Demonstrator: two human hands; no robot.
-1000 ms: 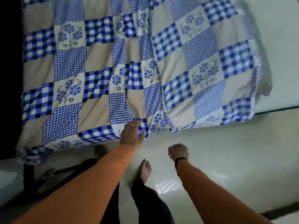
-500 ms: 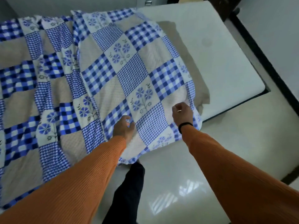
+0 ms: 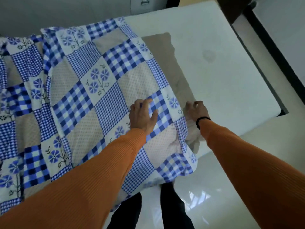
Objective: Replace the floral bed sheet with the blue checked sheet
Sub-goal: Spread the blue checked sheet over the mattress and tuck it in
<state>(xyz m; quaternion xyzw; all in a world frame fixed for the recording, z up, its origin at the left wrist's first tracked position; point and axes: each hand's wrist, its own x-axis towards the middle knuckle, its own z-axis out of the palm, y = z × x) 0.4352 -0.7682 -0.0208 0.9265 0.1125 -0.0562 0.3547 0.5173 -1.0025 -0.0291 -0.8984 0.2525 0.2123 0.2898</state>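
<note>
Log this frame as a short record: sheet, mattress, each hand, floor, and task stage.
sheet: blue checked sheet spread over the left part of the bed, wrinkled, its near corner hanging off the edge
mattress: white mattress bare on the right side
left hand: left hand on top of the sheet, fingers spread
right hand: right hand at the sheet's right edge, fingers curled; grip on cloth unclear
floor: glossy pale floor
stage: sheet not yet covering the whole mattress

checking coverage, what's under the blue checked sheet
The blue checked patchwork sheet lies on a bare white mattress, exposed to its right. The left hand rests on top; the right hand holds its edge. Anything beneath the fabric is hidden.
</note>
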